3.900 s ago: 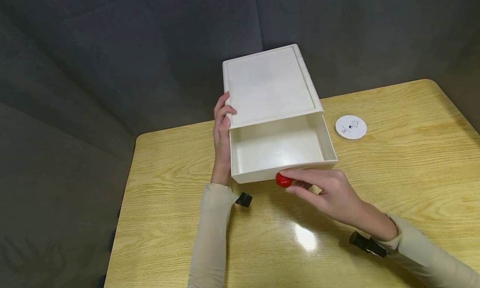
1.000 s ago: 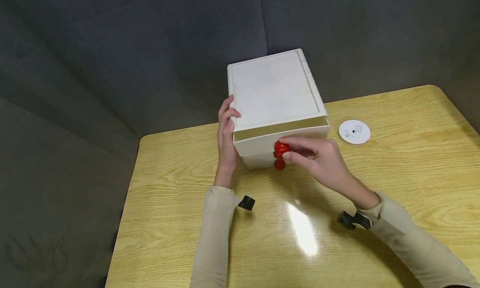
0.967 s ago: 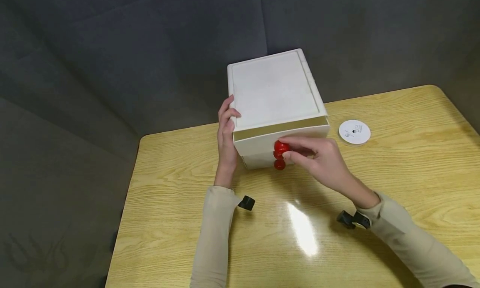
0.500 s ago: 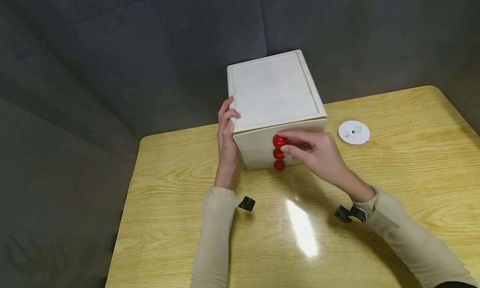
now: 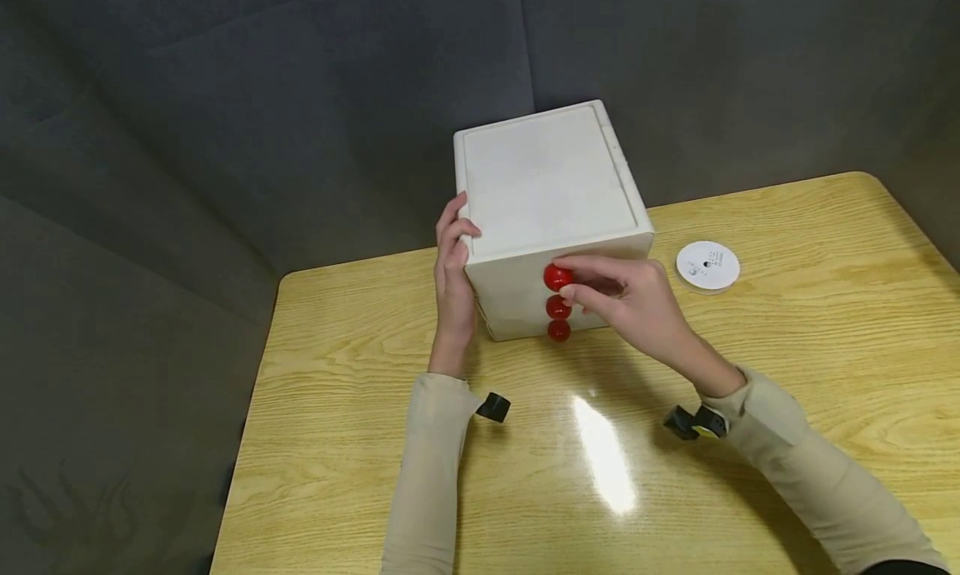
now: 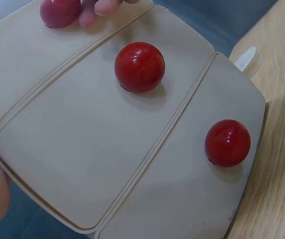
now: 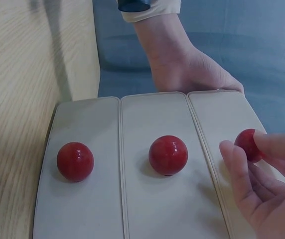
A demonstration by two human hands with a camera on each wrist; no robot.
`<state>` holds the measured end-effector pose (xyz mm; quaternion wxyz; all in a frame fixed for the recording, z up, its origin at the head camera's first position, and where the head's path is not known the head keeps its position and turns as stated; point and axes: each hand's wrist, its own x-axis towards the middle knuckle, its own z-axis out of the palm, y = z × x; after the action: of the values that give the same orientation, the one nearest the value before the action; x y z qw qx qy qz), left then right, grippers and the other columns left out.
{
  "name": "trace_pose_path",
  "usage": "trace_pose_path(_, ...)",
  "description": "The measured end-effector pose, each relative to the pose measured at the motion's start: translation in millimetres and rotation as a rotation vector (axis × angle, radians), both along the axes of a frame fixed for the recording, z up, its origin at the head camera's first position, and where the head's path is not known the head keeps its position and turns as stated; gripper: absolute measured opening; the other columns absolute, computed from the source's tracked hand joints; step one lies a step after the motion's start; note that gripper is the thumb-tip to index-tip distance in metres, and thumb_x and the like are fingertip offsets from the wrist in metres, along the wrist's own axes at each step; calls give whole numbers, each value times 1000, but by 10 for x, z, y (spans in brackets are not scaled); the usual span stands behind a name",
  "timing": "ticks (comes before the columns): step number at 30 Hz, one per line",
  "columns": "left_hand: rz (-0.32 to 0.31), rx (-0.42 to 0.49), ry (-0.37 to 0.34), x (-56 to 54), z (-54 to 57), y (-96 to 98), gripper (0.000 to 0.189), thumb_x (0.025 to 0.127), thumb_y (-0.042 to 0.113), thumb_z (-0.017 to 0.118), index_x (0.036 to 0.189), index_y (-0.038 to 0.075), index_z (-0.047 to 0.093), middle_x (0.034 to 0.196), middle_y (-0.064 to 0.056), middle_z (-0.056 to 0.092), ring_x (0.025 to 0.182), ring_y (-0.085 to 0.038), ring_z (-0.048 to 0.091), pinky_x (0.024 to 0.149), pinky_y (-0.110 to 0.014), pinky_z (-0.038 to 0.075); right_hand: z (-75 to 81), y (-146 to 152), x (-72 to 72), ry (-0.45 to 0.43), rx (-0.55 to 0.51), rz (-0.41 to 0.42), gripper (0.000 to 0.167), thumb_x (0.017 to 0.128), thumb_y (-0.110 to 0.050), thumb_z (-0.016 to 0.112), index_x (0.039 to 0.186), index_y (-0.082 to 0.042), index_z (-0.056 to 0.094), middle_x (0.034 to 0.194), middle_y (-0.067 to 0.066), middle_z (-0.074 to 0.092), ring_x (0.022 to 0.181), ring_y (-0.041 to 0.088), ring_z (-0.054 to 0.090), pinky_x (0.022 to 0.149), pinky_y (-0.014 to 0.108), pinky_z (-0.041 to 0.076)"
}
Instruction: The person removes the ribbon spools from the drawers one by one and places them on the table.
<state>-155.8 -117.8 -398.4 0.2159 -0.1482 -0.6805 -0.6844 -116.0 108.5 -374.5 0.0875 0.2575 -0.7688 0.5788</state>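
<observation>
A white cabinet with three stacked drawers stands on the table, each drawer front bearing a round red knob. My right hand pinches the top knob between thumb and fingers, and that drawer is flush with the cabinet top. Below it, the middle knob and the bottom knob are untouched; their drawers sit flush too. My left hand lies along the cabinet's left side, palm toward the wall, with fingertips over the top edge. In the right wrist view, the left hand shows behind that side.
A white round disc with printed marks lies on the wooden table, right of the cabinet. Dark cloth hangs directly behind the cabinet and along the left. A black wrist camera juts from the left sleeve.
The top drawer, which stood far out 3.9 seconds ago, has slid back into the cabinet with my right hand on its knob. My left hand has stayed at the cabinet's side.
</observation>
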Motion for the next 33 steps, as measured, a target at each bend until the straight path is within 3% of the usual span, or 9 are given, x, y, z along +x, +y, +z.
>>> trace_pose_path(3, 0, 2, -5, 3, 12, 2, 30, 99, 34, 33, 103, 9, 50, 158, -12, 36, 149, -24, 28, 119, -47, 19, -3, -6, -5, 0, -5, 2, 28, 89, 0, 77, 118, -2, 76, 100, 9, 79, 68, 7, 71, 60, 23, 56)
trace_pose_path(9, 4, 2, -17, -6, 3, -9, 20, 98, 33, 33, 99, 27, 52, 158, -11, 36, 148, -23, 28, 120, -47, 19, -16, -13, -15, -20, -13, 11, 29, 90, 0, 77, 119, -2, 76, 100, 9, 78, 70, 8, 72, 60, 23, 57)
trace_pose_path(16, 4, 6, -15, 0, -2, -12, 19, 97, 33, 34, 99, 30, 52, 158, -11, 36, 148, -22, 29, 119, -47, 20, -30, -24, -6, -51, -28, 30, 30, 92, 2, 74, 122, -1, 74, 102, 12, 78, 73, 16, 75, 60, 25, 58)
trace_pose_path(24, -1, 16, -13, -5, 0, 4, 19, 97, 33, 34, 99, 29, 53, 158, -11, 36, 148, -23, 29, 118, -48, 20, -104, -4, 37, 66, 42, -11, 38, 89, 4, 76, 127, -2, 71, 111, 13, 77, 77, 17, 74, 64, 20, 56)
trace_pose_path(29, 4, 17, -16, 0, 12, 13, 20, 97, 34, 34, 99, 27, 53, 158, -11, 37, 148, -23, 29, 119, -48, 20, -135, 9, 76, 44, -72, 18, 40, 88, 12, 72, 126, 3, 67, 99, 17, 77, 74, 12, 73, 65, 23, 58)
trace_pose_path(33, 10, 13, -26, 3, 14, 10, 20, 97, 34, 34, 99, 31, 53, 158, -10, 37, 148, -22, 29, 119, -48, 19, -168, 37, 92, -47, -143, 62, 26, 89, 12, 70, 114, 5, 64, 92, 18, 76, 68, 14, 72, 62, 27, 58)
